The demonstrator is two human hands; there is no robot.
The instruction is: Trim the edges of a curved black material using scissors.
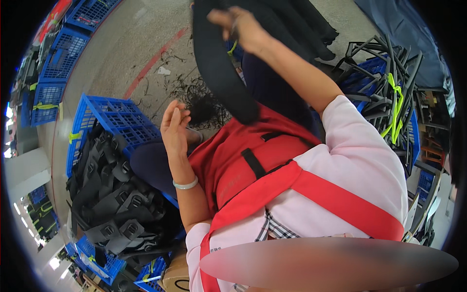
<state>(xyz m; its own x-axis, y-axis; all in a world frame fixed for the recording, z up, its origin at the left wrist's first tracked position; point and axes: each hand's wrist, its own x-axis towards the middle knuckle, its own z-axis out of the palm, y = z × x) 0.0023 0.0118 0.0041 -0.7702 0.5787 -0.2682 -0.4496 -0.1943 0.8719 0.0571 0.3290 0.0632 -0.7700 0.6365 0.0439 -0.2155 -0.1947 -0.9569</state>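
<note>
A long black strip of fabric or foam (219,80) hangs curved in front of me, its lower end lying against my red apron (253,160). Over its upper part is my right hand (243,29), fingers bent around a small dark thing that blur keeps me from making out. My left hand (175,126) is raised to the left of the strip, apart from it. Its fingers are loosely curved and spaced, with nothing in them. More black sheets (292,27) lie draped beyond my knees. A heap of thin black scraps (206,104) covers the floor below.
To my left, a blue crate (116,119) stands by a pile of black straps with buckles (121,194). On the right, another blue crate holds black strips (379,92) and a yellow-green tie (395,107). Further blue crates (58,53) line the far left.
</note>
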